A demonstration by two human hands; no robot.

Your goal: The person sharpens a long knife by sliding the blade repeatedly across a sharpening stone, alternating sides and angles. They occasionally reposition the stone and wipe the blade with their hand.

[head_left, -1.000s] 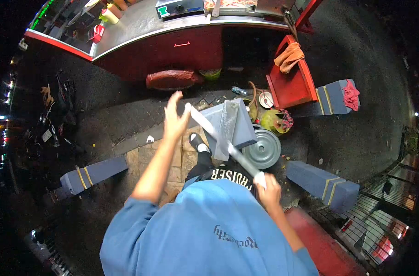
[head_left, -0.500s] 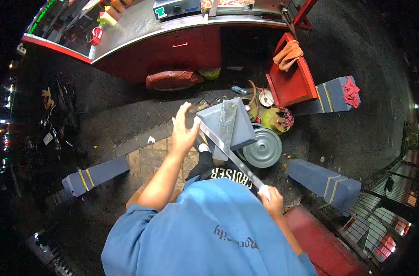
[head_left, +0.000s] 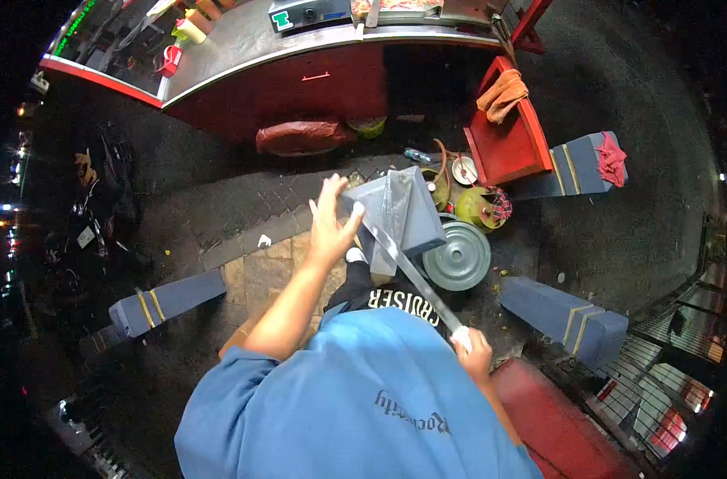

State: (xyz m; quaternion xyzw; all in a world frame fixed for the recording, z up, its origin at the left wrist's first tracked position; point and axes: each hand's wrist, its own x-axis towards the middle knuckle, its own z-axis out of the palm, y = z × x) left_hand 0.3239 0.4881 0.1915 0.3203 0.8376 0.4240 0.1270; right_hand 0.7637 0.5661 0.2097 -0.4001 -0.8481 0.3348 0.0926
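A long, narrow, shiny strip that looks like clear tape (head_left: 417,281) runs diagonally between my hands. My right hand (head_left: 477,353) is closed around its lower end, where a white piece shows at the fingers. The upper end meets the thumb of my left hand (head_left: 329,231), whose other fingers are spread and raised. Just beyond the strip stands a grey, box-like block (head_left: 425,219) with slanted faces. A wide, glossy translucent band (head_left: 394,207) lies down over the block's front. My left fingertips overlap its left corner in this view.
A round grey metal lid (head_left: 457,254) and a yellow-green gas cylinder (head_left: 477,209) sit right of the block. A red chair (head_left: 503,152) with an orange cloth stands behind. Grey banded blocks lie left (head_left: 168,303) and right (head_left: 563,319). Ahead is a red food counter (head_left: 315,88).
My left hand has moved slightly to the right and toward the block, its thumb still at the strip's upper end. My right hand has shifted a little lower and right.
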